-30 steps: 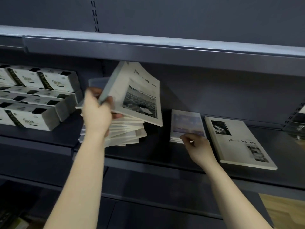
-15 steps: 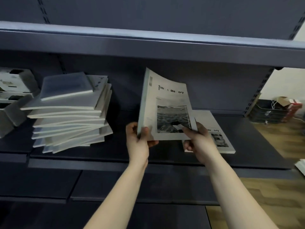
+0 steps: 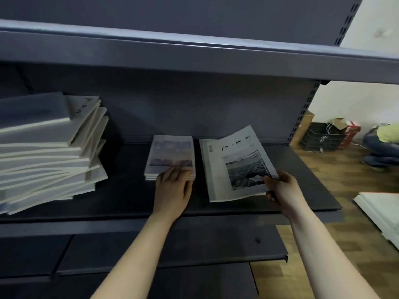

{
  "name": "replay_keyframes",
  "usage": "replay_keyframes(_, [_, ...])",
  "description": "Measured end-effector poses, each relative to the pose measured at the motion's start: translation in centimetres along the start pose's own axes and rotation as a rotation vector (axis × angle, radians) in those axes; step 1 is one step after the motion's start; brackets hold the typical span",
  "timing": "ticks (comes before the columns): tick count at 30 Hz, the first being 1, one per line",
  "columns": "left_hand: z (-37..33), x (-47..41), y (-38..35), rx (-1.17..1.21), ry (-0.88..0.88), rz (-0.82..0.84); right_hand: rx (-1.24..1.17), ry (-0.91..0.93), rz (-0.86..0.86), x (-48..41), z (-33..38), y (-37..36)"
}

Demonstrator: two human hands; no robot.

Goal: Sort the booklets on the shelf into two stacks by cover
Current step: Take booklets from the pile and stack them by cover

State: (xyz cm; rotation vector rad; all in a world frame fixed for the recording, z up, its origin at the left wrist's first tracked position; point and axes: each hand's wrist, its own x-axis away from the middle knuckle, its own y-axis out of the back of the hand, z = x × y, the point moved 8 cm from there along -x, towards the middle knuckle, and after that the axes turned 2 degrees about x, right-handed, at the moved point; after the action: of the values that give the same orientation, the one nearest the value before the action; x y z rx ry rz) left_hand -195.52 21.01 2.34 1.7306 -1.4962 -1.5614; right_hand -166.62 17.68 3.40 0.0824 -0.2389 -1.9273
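Observation:
A white booklet (image 3: 233, 167) with black lettering and a black-and-white sea photo lies tilted at the right of the dark shelf (image 3: 129, 197). My right hand (image 3: 282, 190) grips its near right corner. It seems to rest on another booklet that is mostly hidden. Just left of it sits a small stack of booklets (image 3: 170, 156) with a purple sky cover. My left hand (image 3: 172, 190) rests flat on that stack's near edge, fingers apart. A tall uneven pile of mixed booklets (image 3: 49, 152) stands at the far left.
The upper shelf (image 3: 194, 57) hangs low over the work area. A lower shelf (image 3: 151, 244) juts out below. On the wooden floor at right are a dark crate (image 3: 323, 137), boxes, white panels (image 3: 382, 208) and a crouching person (image 3: 384, 145).
My left hand let go of the white booklet and dropped onto the purple-cover stack. My right hand carried the booklet right and down onto the shelf. The view shifted right.

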Motion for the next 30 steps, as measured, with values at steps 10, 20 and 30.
replay_keyframes(10, [-0.1, 0.3, -0.2, -0.095, -0.003, -0.033, 0.746, 0.154, -0.235, -2.1, -1.0, 0.8])
replay_keyframes(20, [0.2, 0.5, 0.0, -0.093, 0.024, -0.055, 0.774, 0.108, -0.334, -3.2, -1.2, -0.3])
replay_keyframes(30, [0.2, 0.5, 0.0, -0.096, 0.031, -0.065, 0.734, 0.292, -0.066, -2.0, -1.3, -1.9])
